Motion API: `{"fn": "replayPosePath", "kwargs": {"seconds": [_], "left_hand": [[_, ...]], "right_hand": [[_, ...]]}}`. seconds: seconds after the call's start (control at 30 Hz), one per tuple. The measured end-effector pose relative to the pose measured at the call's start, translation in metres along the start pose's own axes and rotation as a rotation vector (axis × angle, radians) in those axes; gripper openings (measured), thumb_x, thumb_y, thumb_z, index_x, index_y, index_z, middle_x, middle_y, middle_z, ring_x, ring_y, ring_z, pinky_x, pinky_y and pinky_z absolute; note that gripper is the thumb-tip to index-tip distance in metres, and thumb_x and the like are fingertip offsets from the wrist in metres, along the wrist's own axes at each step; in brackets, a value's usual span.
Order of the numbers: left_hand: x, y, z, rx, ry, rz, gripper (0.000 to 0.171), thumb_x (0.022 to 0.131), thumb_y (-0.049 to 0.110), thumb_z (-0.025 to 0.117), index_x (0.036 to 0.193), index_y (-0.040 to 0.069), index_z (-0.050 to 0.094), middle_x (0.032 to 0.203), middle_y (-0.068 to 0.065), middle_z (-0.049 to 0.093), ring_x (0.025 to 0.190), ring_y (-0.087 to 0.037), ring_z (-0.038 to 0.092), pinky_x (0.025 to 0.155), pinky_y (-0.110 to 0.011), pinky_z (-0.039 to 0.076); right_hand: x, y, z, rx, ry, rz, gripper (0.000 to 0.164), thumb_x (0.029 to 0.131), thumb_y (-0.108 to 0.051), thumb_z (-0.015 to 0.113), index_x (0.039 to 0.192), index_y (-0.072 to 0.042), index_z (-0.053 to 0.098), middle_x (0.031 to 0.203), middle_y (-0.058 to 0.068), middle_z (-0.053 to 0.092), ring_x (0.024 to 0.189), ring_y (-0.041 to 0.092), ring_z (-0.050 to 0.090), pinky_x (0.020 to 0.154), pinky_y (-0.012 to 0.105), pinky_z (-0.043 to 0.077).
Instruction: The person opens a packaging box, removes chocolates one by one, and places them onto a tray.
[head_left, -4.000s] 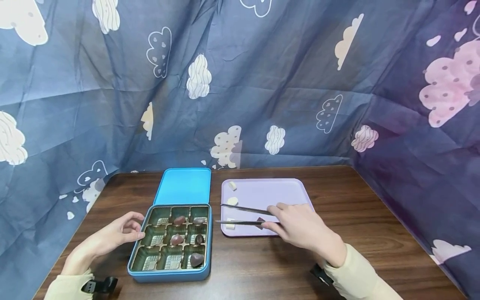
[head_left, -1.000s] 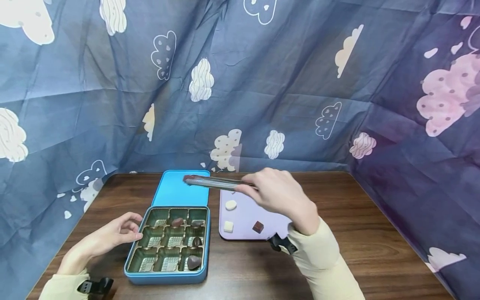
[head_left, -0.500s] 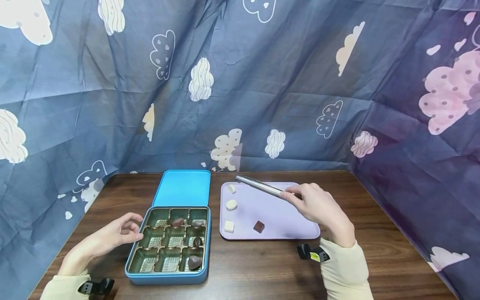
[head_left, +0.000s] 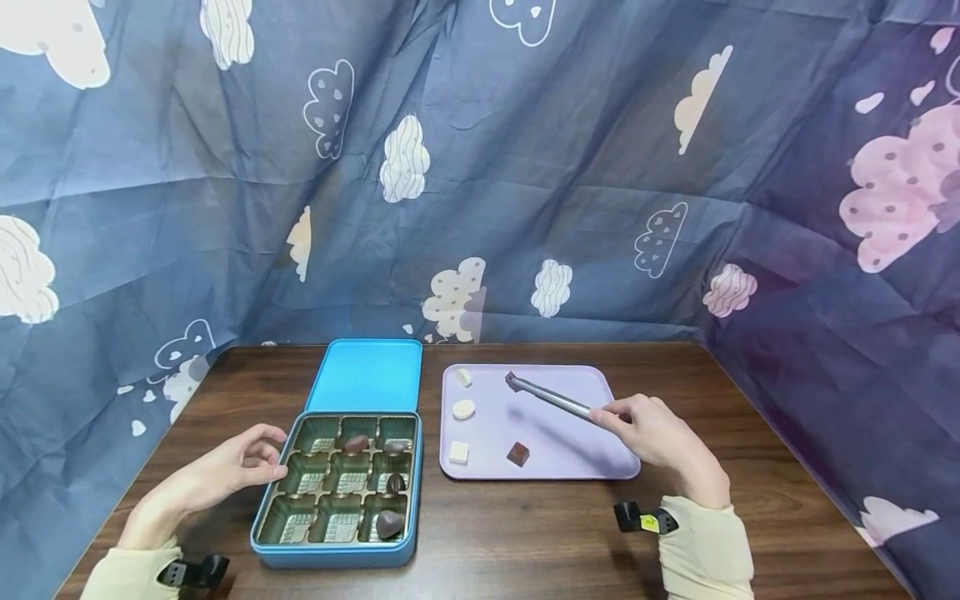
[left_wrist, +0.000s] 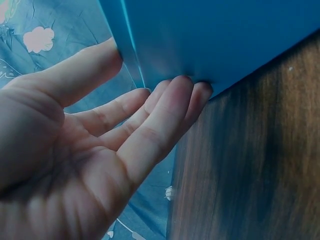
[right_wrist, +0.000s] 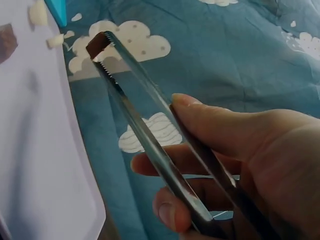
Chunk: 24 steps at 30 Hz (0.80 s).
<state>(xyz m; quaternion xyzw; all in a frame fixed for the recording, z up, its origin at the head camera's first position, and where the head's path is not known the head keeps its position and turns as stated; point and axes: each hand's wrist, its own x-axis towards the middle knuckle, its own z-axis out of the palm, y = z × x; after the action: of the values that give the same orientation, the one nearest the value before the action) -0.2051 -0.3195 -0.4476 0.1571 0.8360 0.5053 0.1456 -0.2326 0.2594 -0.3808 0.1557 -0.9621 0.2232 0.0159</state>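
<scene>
My right hand point(head_left: 652, 425) holds metal tongs point(right_wrist: 150, 140) over the lilac tray point(head_left: 585, 458). Their serrated tips pinch a reddish-brown chocolate point(right_wrist: 98, 46), raised over the tray's far part. My left hand point(head_left: 228, 467) touches the left side of a blue tin point(head_left: 337, 557), thumb at the rim and fingertips against the wall. The tin's gold insert has a grid of compartments. Chocolates lie in the back middle point(head_left: 356, 444), back right point(head_left: 395, 447), middle right point(head_left: 396, 483) and front right point(head_left: 390, 523) ones.
Along the tray's left side lie three white pieces: a far one point(head_left: 464, 377), an oval one point(head_left: 463, 409) and a square one point(head_left: 458, 452). A dark chocolate cube point(head_left: 517, 454) lies near the front edge. The tin's lid point(head_left: 367, 375) lies folded back behind it.
The reddish chocolate from the tin's centre compartment is out and in the tongs. My right hand swung left, over the lid, then right and down over the tray. The left hand stayed put.
</scene>
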Motion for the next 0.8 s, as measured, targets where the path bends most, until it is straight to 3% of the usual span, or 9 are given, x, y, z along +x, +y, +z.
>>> {"fn": "replayPosePath", "kwargs": {"seconds": [0.23,0.8], "left_hand": [[0.001,0.002,0.001,0.001,-0.004,0.01,0.047,0.094,0.013,0.065,0.127,-0.009,0.039,0.095,-0.011,0.052,0.086,-0.014,0.059,0.078,-0.026,0.049],[-0.001,0.001,0.0,-0.021,-0.009,0.031,0.047,0.094,0.011,0.065,0.126,-0.011,0.039,0.093,-0.012,0.053,0.085,-0.014,0.059,0.079,-0.026,0.049]], "right_hand": [[0.002,0.011,0.01,-0.068,-0.03,0.083,0.034,0.091,-0.048,0.065,0.1,-0.017,0.078,0.088,-0.001,0.068,0.076,0.014,0.056,0.061,0.04,0.046],[0.012,0.016,0.021,-0.111,-0.077,0.116,0.033,0.088,-0.05,0.067,0.101,-0.022,0.078,0.086,-0.003,0.067,0.074,0.015,0.054,0.059,0.041,0.043]]}}
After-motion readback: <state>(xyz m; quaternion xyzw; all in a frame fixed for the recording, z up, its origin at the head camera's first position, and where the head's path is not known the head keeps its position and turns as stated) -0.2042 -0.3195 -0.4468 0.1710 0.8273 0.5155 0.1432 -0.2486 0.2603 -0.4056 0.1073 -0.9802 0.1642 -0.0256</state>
